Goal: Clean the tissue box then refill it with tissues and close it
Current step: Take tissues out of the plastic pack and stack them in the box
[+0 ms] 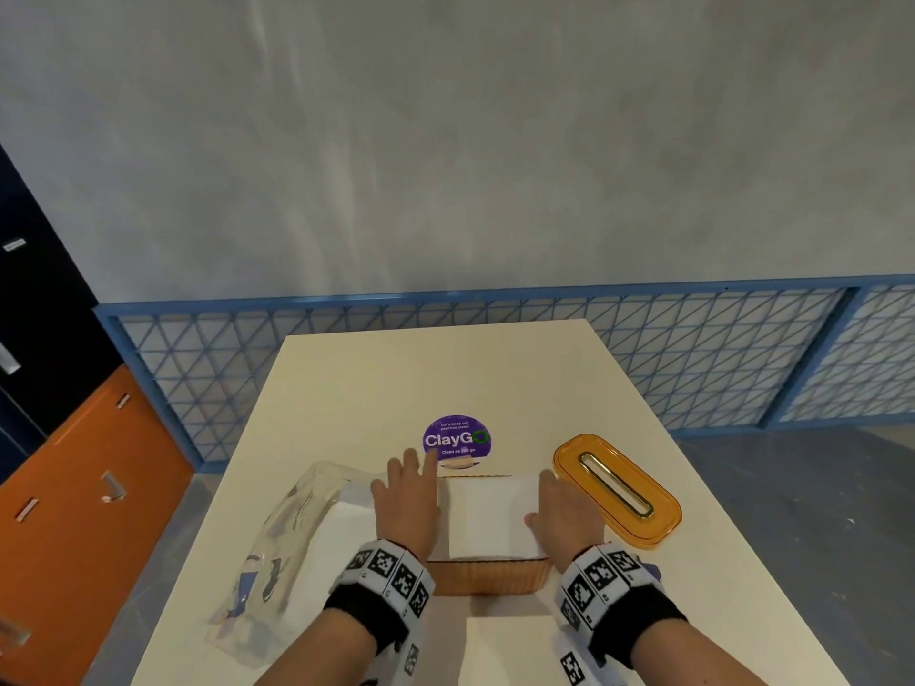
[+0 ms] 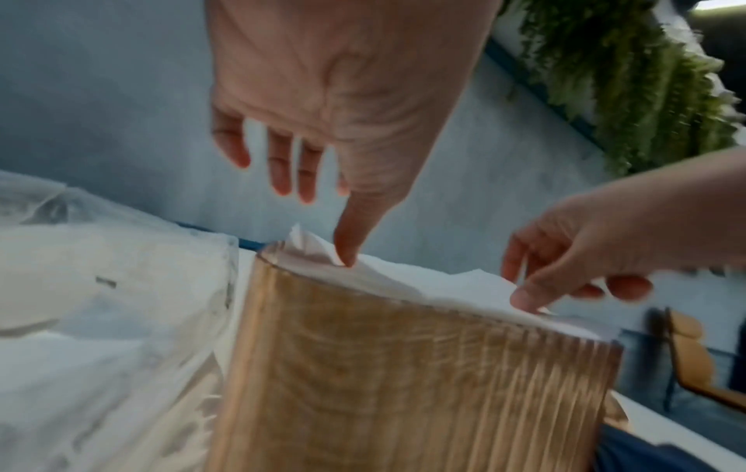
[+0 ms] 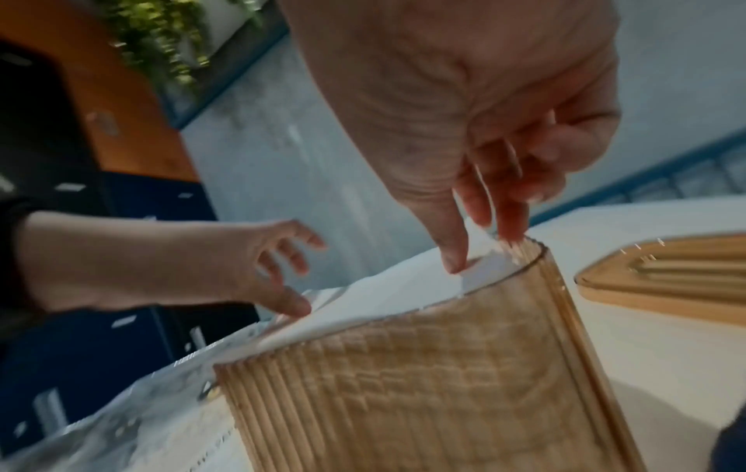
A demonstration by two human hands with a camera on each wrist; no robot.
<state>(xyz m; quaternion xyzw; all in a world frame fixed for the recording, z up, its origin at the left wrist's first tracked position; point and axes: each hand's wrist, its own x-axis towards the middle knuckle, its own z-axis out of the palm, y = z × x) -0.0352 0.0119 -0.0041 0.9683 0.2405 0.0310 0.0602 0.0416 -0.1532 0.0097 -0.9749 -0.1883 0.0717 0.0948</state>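
The amber ribbed tissue box (image 1: pixel 490 576) stands open near the table's front, filled with a stack of white tissues (image 1: pixel 492 517). My left hand (image 1: pixel 411 482) is over the box's left end, fingers straight and spread; in the left wrist view its thumb tip presses the tissues (image 2: pixel 387 274) down at the rim. At the box's right end, my right hand (image 1: pixel 549 502) has its thumb on the tissues (image 3: pixel 403 287) and its fingertips at the rim of the box (image 3: pixel 403 383). The amber lid (image 1: pixel 616 490), with a slot in it, lies on the table right of the box.
A crumpled clear plastic tissue wrapper (image 1: pixel 292 537) lies left of the box. A purple round sticker (image 1: pixel 456 440) sits on the cream table (image 1: pixel 396 378) behind it. A white sheet (image 1: pixel 510 646) lies at the front edge. Blue mesh fencing (image 1: pixel 693 358) runs behind the table.
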